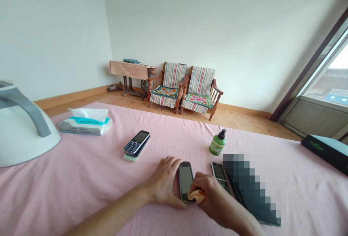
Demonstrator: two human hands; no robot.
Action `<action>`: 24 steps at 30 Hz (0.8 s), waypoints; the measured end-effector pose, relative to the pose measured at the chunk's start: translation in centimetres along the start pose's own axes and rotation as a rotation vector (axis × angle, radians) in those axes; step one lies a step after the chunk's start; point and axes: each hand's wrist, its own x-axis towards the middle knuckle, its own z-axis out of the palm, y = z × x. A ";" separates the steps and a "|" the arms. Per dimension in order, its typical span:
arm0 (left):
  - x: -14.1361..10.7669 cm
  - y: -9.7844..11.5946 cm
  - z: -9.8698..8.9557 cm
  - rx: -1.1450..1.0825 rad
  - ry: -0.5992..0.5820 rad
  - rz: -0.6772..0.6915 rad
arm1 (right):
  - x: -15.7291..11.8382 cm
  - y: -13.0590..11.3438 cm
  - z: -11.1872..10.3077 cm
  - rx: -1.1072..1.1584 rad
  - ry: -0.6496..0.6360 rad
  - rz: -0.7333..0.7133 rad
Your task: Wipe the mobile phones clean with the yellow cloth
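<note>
A dark smartphone [186, 178] lies screen up on the pink cloth [114, 199]. My left hand [164, 183] grips it from its left side, fingers at the top edge and thumb at the bottom. Bunched in my right hand [208, 189] is a small yellow-orange cloth [198, 195], pressed against the lower right of the screen. Just right of that hand lies a keypad phone [219, 174], its lower part partly hidden. Beside it is a long dark object [250, 192], largely blurred by pixelation. A green spray bottle [217, 143] with a black top stands upright behind these.
Keypad phones [136, 143] lie stacked at the left on a pale card-like piece. Farther left are a tissue pack [85, 124] and a large white and grey appliance [24, 131]. A dark box [326, 152] sits at the right edge. Two wooden armchairs [199, 98] stand by the wall.
</note>
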 end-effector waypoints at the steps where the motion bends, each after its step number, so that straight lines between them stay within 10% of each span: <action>1: 0.0 0.0 0.0 0.000 0.000 -0.003 | 0.0 0.0 -0.1 -0.007 0.010 0.009; 24: -0.3 0.2 0.1 -0.088 0.008 -0.080 | 0.9 1.4 1.3 -0.009 0.251 0.163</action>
